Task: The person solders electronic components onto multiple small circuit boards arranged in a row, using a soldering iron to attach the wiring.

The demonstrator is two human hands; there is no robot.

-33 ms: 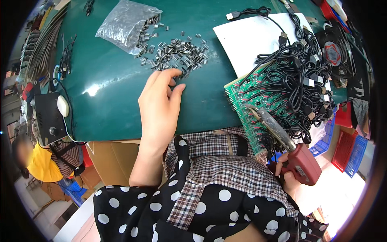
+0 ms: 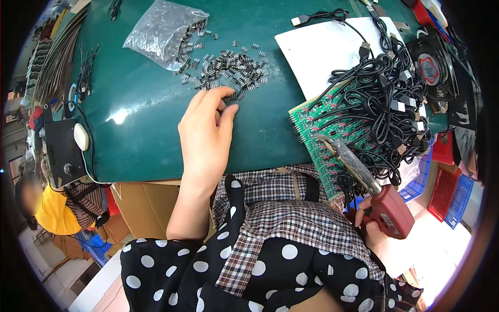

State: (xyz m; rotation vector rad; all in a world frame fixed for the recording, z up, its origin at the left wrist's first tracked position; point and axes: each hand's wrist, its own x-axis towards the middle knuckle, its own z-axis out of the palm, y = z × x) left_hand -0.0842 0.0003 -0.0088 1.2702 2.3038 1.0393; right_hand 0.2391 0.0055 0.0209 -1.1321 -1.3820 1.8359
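Note:
My left hand rests at the near edge of a heap of small black pin headers on the green table. Its thumb and forefinger are bent and apart, nothing visible between them; the other fingertips are hidden. My right hand is wrapped round the handle of a dark red soldering gun, at the lower right. The gun's metal barrel points up and left, over green circuit boards with pins along their left edge. Black USB cables lie bundled over the boards.
A clear plastic bag spills more pin headers behind the heap. White paper lies partly under the boards. A black box sits at the table's left edge, a speaker at the far right. Another person is at the lower left.

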